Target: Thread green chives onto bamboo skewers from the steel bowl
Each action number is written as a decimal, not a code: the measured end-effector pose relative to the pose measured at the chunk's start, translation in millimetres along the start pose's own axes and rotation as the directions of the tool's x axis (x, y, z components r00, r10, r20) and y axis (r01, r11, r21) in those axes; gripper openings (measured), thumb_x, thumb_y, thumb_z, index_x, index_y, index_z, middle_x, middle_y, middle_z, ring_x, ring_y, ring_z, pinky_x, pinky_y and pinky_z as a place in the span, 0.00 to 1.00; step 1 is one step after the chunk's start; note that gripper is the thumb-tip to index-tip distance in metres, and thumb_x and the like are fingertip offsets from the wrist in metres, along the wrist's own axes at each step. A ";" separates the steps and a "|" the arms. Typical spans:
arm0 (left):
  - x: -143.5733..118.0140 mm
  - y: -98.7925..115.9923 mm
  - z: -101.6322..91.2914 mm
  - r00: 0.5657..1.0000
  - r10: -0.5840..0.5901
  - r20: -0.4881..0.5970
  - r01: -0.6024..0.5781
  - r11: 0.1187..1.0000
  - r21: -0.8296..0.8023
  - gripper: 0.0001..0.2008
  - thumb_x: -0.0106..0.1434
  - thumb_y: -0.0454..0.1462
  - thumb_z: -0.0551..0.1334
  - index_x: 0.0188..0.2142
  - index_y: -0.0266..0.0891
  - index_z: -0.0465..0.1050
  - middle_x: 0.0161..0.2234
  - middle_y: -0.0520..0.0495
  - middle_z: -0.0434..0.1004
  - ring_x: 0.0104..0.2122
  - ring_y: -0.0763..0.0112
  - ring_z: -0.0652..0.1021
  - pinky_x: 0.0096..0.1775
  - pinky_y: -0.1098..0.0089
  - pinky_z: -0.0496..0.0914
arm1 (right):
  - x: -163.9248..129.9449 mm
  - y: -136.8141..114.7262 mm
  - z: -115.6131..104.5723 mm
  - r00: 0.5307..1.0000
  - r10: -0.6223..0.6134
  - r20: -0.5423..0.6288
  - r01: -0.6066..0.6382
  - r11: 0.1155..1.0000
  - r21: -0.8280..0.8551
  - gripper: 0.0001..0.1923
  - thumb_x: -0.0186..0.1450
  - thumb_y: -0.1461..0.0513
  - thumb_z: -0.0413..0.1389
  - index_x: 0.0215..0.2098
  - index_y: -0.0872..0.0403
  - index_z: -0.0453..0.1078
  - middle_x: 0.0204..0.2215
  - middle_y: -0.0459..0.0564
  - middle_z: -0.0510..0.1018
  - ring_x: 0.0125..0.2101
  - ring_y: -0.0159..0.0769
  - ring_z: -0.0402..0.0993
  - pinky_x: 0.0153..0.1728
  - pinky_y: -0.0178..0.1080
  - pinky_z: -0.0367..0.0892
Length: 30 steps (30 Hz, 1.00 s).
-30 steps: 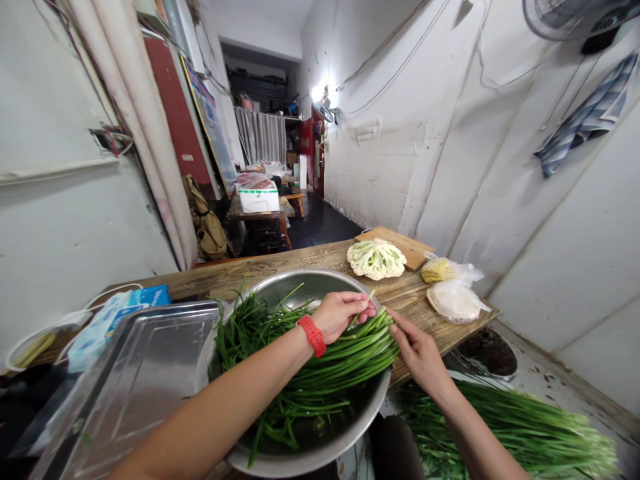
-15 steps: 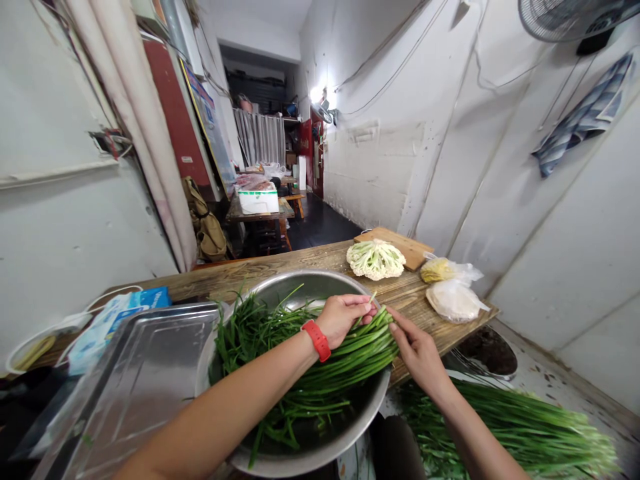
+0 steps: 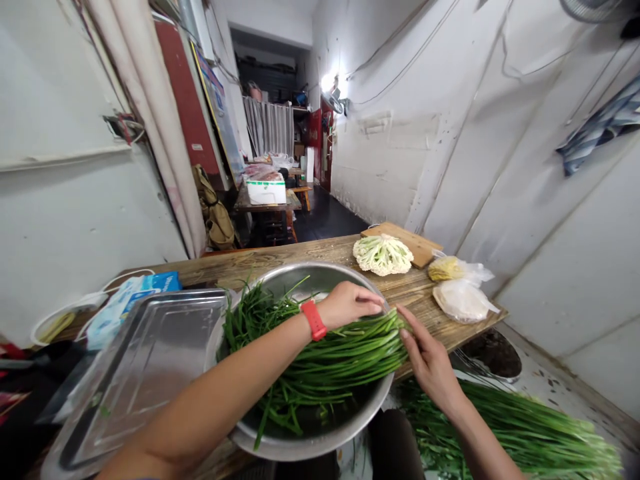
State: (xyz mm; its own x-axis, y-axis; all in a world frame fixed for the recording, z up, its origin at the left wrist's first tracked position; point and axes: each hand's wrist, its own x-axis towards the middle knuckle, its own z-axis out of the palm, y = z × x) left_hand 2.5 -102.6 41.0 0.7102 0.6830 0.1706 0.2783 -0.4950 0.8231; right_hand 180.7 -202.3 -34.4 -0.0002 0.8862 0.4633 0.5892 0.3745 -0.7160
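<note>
A large steel bowl (image 3: 320, 452) holds a heap of garlic chives (image 3: 345, 360), their pale stem ends lying together at the right rim. Over the upper side of that bundle is my left hand (image 3: 347, 303), with a red watch band on the wrist. Its thumb and fingertips come together; whatever they pinch, if anything, is too small to make out. At the stem ends my right hand (image 3: 425, 350) has its thumb and fingers closed around the bundle's tip. Leafy tops spread toward the bowl's left side.
A halved cauliflower (image 3: 383, 255), a cutting board (image 3: 407, 241) and plastic bags (image 3: 463, 300) occupy the wooden table's right end. Left of the bowl is a steel tray (image 3: 150, 360) beside a blue tissue pack (image 3: 135, 300). More chives (image 3: 525, 427) lie low at right, near a dark bucket (image 3: 493, 353).
The view has shifted slightly. My left hand has flattened, and the stem that stuck up from its fingertips no longer shows. My right hand keeps its place at the stem ends.
</note>
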 end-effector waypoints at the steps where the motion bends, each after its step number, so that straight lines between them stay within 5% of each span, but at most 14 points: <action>1: -5.7 1.6 -3.6 0.999 0.036 -0.021 -0.035 0.998 0.058 0.09 0.54 0.37 0.60 0.33 0.38 0.77 0.31 0.48 0.77 0.30 0.72 0.74 0.34 0.75 0.64 | -2.6 1.3 1.0 1.000 0.010 -0.013 -0.010 1.000 -0.006 0.23 0.65 0.59 0.44 0.58 0.49 0.53 0.55 0.47 0.61 0.55 0.37 0.55 0.55 0.44 0.53; 6: -28.0 -18.9 -5.5 0.991 0.090 0.094 -0.115 0.944 0.309 0.07 0.51 0.34 0.62 0.30 0.40 0.77 0.24 0.49 0.76 0.24 0.74 0.72 0.28 0.76 0.60 | -10.0 2.8 7.9 0.998 0.021 -0.063 -0.021 1.000 0.001 0.23 0.64 0.60 0.44 0.58 0.49 0.53 0.55 0.47 0.61 0.55 0.37 0.56 0.55 0.43 0.55; 9: -27.5 -36.0 -3.2 0.988 0.124 0.095 -0.148 0.939 0.311 0.07 0.50 0.34 0.63 0.30 0.42 0.78 0.24 0.48 0.75 0.25 0.73 0.71 0.29 0.75 0.61 | -10.4 1.5 9.6 0.996 0.036 -0.079 -0.035 0.999 0.013 0.24 0.64 0.59 0.44 0.59 0.48 0.52 0.55 0.46 0.60 0.55 0.37 0.55 0.55 0.44 0.53; 14: -11.5 -28.1 -13.6 0.994 0.012 -0.105 -0.027 0.989 -0.144 0.11 0.55 0.40 0.60 0.33 0.36 0.76 0.31 0.43 0.76 0.30 0.72 0.73 0.34 0.73 0.64 | -8.8 -1.9 8.2 0.998 0.024 -0.066 -0.022 0.999 0.026 0.23 0.64 0.60 0.44 0.58 0.48 0.53 0.56 0.46 0.60 0.56 0.37 0.54 0.56 0.45 0.51; 20: 3.2 -10.6 12.0 0.982 -0.181 -0.060 0.112 0.802 -0.587 0.15 0.52 0.41 0.62 0.36 0.31 0.74 0.23 0.46 0.72 0.22 0.77 0.68 0.28 0.73 0.62 | -0.8 -7.8 6.5 0.999 0.010 -0.046 -0.007 0.998 0.062 0.22 0.64 0.60 0.45 0.57 0.50 0.56 0.54 0.47 0.62 0.54 0.38 0.57 0.56 0.46 0.52; 25: 2.0 -13.7 22.9 0.977 -0.213 -0.027 0.137 0.718 -0.683 0.13 0.50 0.37 0.64 0.36 0.33 0.75 0.36 0.42 0.73 0.28 0.78 0.68 0.29 0.75 0.59 | 3.0 -3.9 5.6 0.998 0.030 -0.055 -0.026 0.996 0.087 0.22 0.64 0.59 0.45 0.56 0.51 0.57 0.54 0.48 0.63 0.54 0.38 0.57 0.56 0.45 0.51; 30: 3.0 -13.8 21.1 0.967 -0.252 -0.024 0.164 0.696 -0.699 0.13 0.48 0.38 0.66 0.32 0.31 0.76 0.33 0.41 0.74 0.30 0.75 0.69 0.31 0.74 0.60 | 5.4 -2.7 4.9 0.998 0.033 -0.045 -0.027 0.993 0.114 0.22 0.64 0.59 0.45 0.56 0.51 0.57 0.53 0.49 0.63 0.54 0.37 0.57 0.56 0.45 0.51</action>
State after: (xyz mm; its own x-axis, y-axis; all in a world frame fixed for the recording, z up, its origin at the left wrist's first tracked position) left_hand 14.5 -105.0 18.7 0.6014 0.7984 -0.0296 -0.1419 0.1432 0.9795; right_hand 175.2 -197.2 -32.5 0.0553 0.8848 0.4627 0.4929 0.3788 -0.7833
